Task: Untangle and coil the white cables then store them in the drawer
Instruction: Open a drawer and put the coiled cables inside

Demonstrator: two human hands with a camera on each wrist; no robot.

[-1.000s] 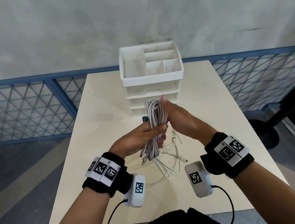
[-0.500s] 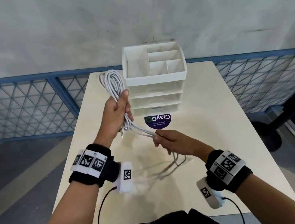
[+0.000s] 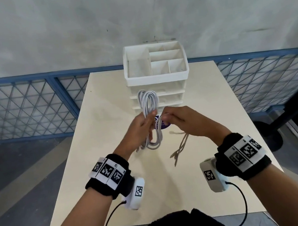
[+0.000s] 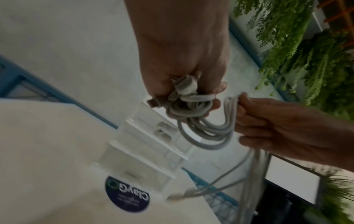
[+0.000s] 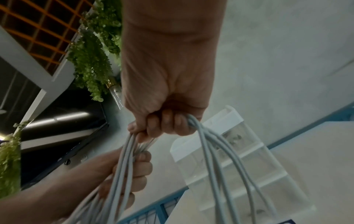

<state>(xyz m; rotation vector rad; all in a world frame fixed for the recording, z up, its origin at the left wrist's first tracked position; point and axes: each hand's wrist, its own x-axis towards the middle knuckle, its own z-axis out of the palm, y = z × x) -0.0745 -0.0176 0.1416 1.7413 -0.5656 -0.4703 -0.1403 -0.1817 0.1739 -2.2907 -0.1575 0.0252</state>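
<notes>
A bundle of white cables (image 3: 148,101) is held in loops above the table, in front of the white drawer unit (image 3: 158,92). My left hand (image 3: 141,131) grips the coil's middle; its fingers curl round the loops (image 4: 191,106) and the connector ends. My right hand (image 3: 176,120), just right of the left, grips several strands (image 5: 193,121) in a fist. Loose cable tails (image 3: 181,144) hang from the right hand toward the table, blurred. The unit's drawers look closed.
The drawer unit has an open divided tray (image 3: 155,62) on top and stands at the far middle of the pale table (image 3: 101,158). A round purple sticker (image 4: 127,195) lies before it. Blue mesh fencing (image 3: 19,106) runs behind the table.
My left hand has brought the coil from the far left back to the centre. My right hand has risen from low over the table to meet it, lifting the loose strands.
</notes>
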